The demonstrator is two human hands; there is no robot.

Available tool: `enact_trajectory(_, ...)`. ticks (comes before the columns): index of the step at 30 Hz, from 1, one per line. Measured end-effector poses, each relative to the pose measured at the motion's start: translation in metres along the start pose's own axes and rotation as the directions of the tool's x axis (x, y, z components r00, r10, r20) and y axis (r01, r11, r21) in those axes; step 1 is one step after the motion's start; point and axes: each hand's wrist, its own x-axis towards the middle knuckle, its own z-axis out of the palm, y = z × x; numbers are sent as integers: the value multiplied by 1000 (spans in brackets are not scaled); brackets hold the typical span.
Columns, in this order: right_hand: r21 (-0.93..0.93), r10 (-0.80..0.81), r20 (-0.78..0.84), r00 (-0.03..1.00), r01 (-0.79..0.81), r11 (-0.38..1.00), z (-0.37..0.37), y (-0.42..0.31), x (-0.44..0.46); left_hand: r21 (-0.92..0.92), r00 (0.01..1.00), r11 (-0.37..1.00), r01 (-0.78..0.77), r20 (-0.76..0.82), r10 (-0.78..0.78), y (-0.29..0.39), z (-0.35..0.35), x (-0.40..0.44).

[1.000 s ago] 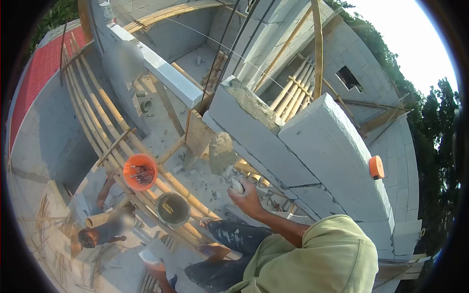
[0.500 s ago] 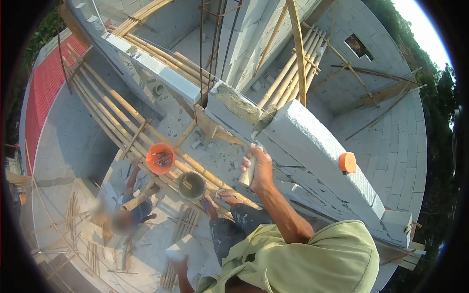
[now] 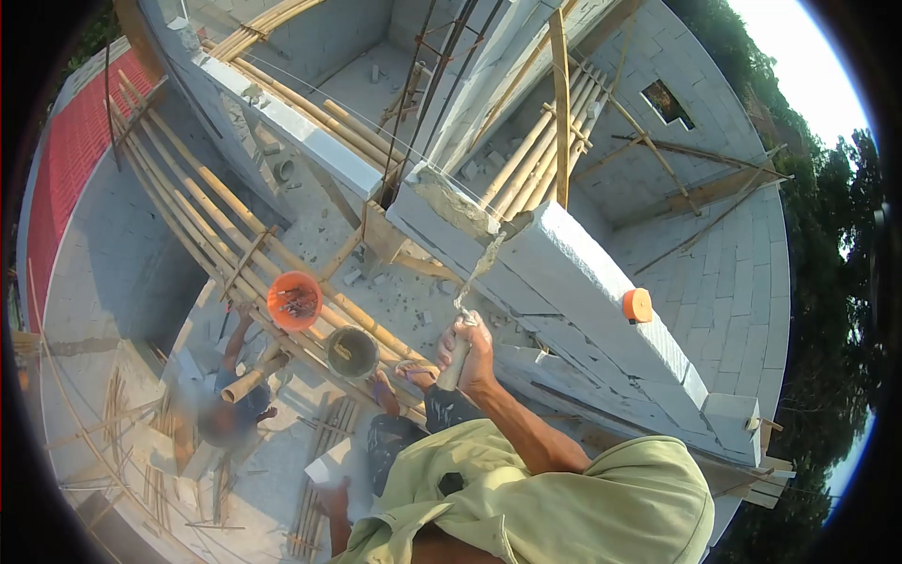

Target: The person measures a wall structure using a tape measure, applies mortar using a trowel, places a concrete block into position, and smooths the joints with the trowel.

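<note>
My right hand (image 3: 469,350) is wrapped round the pale handle of a trowel (image 3: 483,263). The mortar-smeared blade points up toward the wall top, beside the end of a white block (image 3: 587,273). Grey mortar (image 3: 451,199) lies on the lower course just left of that block. Low in the view, my left hand (image 3: 331,498) grips a pale block (image 3: 333,461); its fingers are partly hidden.
An orange bucket (image 3: 294,301) and a dark bucket of mortar (image 3: 352,352) stand on bamboo scaffold poles (image 3: 235,244) by my feet. An orange object (image 3: 637,305) sits on the wall block. Below, another person (image 3: 240,404) is at lower left. Steel bars (image 3: 423,103) rise behind the wall.
My right hand has drawn the trowel down and back from the joint beside the block, so more blade shows. My left hand and its block have shifted slightly left as the view turned.
</note>
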Motion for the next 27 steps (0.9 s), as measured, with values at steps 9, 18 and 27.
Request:
enact_trajectory(9,-763,-166,172,971,238,601,0,-135,-46,76,996,997,10,-87,-4,12,-12,20)
enact_trajectory(18,-605,-266,517,814,127,-786,44,-292,-16,82,976,981,-175,-114,183,2,13,44)
enact_trajectory(27,-180,-49,645,763,89,-980,-12,-302,-1,-48,993,993,-105,-64,102,53,21,15)
